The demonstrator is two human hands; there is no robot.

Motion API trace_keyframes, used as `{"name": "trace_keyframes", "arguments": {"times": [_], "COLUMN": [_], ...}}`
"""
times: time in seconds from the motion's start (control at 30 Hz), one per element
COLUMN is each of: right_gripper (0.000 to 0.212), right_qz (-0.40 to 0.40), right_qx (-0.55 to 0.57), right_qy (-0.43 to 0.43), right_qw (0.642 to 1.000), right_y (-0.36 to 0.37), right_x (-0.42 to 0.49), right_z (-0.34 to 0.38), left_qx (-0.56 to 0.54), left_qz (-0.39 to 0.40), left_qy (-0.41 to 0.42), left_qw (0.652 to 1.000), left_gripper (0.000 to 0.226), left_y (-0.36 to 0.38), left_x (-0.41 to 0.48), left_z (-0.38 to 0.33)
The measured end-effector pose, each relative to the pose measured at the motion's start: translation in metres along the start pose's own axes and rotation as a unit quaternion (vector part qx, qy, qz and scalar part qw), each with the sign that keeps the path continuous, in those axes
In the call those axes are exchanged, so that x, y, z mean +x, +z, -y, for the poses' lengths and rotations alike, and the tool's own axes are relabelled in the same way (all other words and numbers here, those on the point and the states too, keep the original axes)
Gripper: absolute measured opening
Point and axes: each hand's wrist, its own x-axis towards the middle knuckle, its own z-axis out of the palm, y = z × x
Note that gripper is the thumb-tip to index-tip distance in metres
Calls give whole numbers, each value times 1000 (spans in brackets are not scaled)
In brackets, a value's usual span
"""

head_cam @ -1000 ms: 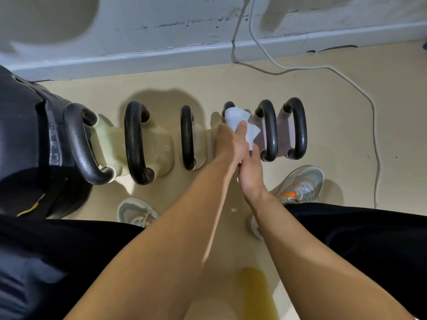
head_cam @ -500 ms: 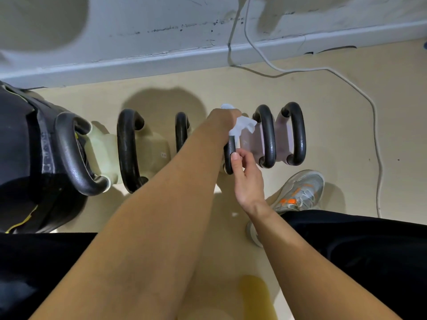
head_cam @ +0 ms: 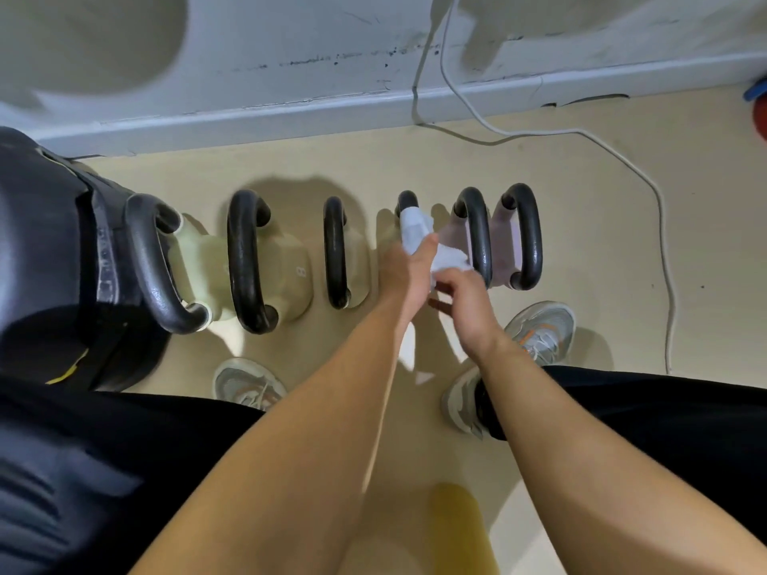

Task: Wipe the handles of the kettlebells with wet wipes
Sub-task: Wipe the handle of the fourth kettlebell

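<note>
Kettlebells (head_cam: pixel 245 259): six; left hand (head_cam: pixel 409 271) grips one wet wipe (head_cam: pixel 413 226) round fourth handle (head_cam: pixel 406 200); right hand (head_cam: pixel 469 309) unclear.

Landmark: baseboard (head_cam: pixel 290 114), pale grey, scuffed. I log the rest relative to it.
- White cable (head_cam: pixel 622 159) drops across the baseboard, then loops right and toward me over the beige floor (head_cam: pixel 622 251).
- Red-and-blue object (head_cam: pixel 760 105) sits at the baseboard's far right end, cut by the frame; kind unclear.
- Black bulky item (head_cam: pixel 41 242) below its left end.
- Well below it: two grey shoes, right (head_cam: pixel 543 325) with orange accents, left (head_cam: pixel 245 381); black trousers (head_cam: pixel 664 408); a yellow floor patch (head_cam: pixel 460 524).
</note>
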Motion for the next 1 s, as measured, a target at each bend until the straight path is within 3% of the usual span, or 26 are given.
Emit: {"name": "trace_keyframes", "arguments": {"times": [0.1, 0.23, 0.43, 0.53, 0.77, 0.93, 1.0], "right_gripper": [42, 29, 50, 52, 36, 47, 40], "right_qz": [-22, -13, 1, 14, 19, -10, -27], "right_qx": [-24, -155, -295, -286, -209, -206, -217], "right_qy": [6, -1, -13, 13, 29, 39, 8], "right_qw": [999, 988, 955, 958, 977, 978, 976], "right_y": [-4, 9, 23, 20, 20, 20, 22], "right_x": [12, 37, 65, 70, 74, 75, 73], "right_z": [28, 50, 71, 76, 66, 53, 49], "left_qx": [10, 81, 203, 229, 170, 224, 250], "left_qz": [-18, -81, -183, -207, -272, -305, -307], "left_qy": [13, 12, 83, 134, 189, 247, 284], "left_qw": [1000, 993, 958, 942, 928, 892, 874], "left_gripper": [26, 22, 26, 30, 32, 33, 33], "left_y": [3, 11, 21, 23, 36, 34, 31], "left_x": [-4, -9, -17, -10, -3, 18, 23], "left_z": [-1, 22, 46, 63, 96, 123, 126]}}
